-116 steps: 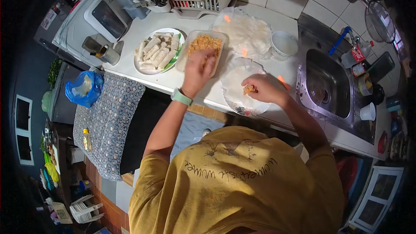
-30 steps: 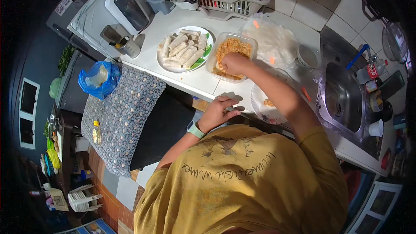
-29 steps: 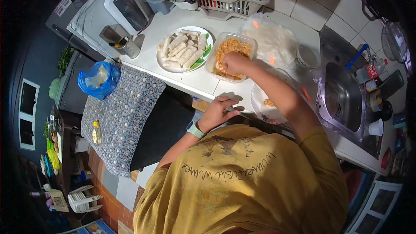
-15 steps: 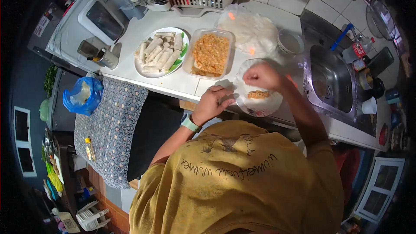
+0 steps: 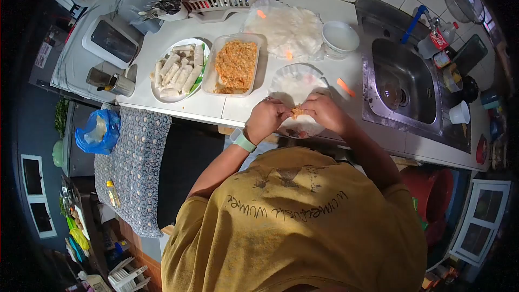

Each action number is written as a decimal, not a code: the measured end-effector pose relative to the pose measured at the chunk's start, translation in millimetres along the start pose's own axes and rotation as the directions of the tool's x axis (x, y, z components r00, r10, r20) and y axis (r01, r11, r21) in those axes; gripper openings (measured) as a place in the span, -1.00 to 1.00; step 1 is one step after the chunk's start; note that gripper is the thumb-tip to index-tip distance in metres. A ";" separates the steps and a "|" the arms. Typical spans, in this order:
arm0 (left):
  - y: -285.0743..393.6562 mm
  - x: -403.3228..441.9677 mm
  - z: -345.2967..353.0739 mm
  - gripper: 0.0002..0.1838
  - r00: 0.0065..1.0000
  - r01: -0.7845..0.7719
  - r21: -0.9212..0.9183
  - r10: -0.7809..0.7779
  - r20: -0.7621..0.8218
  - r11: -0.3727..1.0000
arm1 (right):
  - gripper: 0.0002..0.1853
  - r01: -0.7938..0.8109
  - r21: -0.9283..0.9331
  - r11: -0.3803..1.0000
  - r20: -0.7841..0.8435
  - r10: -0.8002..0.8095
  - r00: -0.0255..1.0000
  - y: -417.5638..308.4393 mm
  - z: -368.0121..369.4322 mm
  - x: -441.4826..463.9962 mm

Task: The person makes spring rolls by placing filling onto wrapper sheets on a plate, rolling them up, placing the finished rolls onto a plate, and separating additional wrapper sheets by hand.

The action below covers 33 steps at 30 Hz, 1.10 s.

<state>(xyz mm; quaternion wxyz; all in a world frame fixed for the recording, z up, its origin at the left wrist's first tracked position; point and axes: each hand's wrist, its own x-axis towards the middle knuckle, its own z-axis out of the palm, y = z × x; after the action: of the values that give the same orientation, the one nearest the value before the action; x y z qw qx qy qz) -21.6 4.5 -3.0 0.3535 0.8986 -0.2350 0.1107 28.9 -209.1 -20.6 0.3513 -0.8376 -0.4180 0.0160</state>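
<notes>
A round spring roll wrapper (image 5: 292, 84) lies on a plate (image 5: 320, 71) with a scalloped rim, near the counter's front edge. A short strip of orange-brown filling (image 5: 297, 112) sits on it, partly covered by fingers. My left hand (image 5: 266, 119) is closed at the left end of the strip, fingertips pinching at the wrapper. Opposite it, my right hand (image 5: 324, 111) is closed with its fingertips at the right end. The exact grip is partly hidden. To the left are a tub of filling (image 5: 236, 66) and a plate of rolled spring rolls (image 5: 178, 70).
Behind the plate lies a stack of wrappers (image 5: 284, 30) on plastic, beside a bowl of whitish liquid (image 5: 340, 38). A steel sink (image 5: 403, 75) is to the right. A dish rack (image 5: 232, 2) stands at the back, and a metal cup (image 5: 124, 84) at the left.
My right hand has come down from above the filling to its right end. My left hand has moved from the plate's left rim to the strip. The view has shifted slightly.
</notes>
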 end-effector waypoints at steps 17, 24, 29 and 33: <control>-4.1 12.3 12.8 -0.67 0.985 0.068 0.039 -0.074 0.156 0.997 | -0.70 -0.045 -0.139 0.989 0.186 0.071 0.980 9.5 1.0 7.0; -0.4 4.2 -14.1 -0.66 0.994 0.088 -0.113 -0.080 0.071 0.990 | -0.69 0.125 -0.049 0.991 0.224 -0.111 0.968 -19.2 -27.8 -13.9; 6.0 -1.6 -13.1 -0.71 0.992 0.105 -0.176 -0.090 0.091 0.979 | -0.86 -0.011 -0.163 0.987 0.311 0.062 0.949 -22.3 -4.8 -7.2; 7.6 -6.6 -7.9 -0.69 0.999 0.008 -0.126 -0.003 0.034 0.992 | -0.85 0.262 -0.275 0.925 0.236 -0.200 0.951 -26.3 -11.0 -6.4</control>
<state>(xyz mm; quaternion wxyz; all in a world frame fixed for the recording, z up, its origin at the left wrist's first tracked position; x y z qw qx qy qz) -31.3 7.3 4.7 0.4059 0.8769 -0.2449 0.0796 10.2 -209.4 1.8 0.1735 -0.8201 -0.5453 -0.0046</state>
